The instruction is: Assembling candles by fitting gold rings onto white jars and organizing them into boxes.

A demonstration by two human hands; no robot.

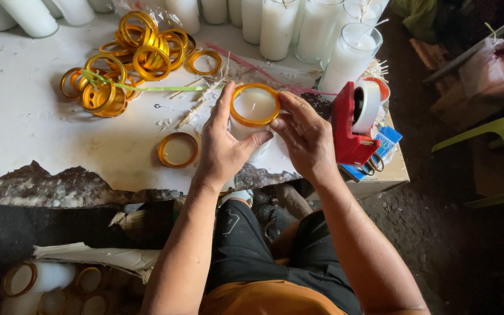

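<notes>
Both hands hold one white glass candle (254, 106) upright on the white worktable (24, 122). A gold ring lid (255, 89) sits around its top rim. My left hand (223, 146) wraps the candle's left side, thumb across the front. My right hand (304, 134) grips the right side, fingertips on the gold rim. A loose gold ring (178, 149) lies flat on the table just left of my left hand.
A heap of gold rings (129, 55) lies at the table's back left. Tall white glass candles (316, 29) line the far edge. A red tape dispenser (354, 119) stands right of my right hand. More candles (48, 289) sit in a box below.
</notes>
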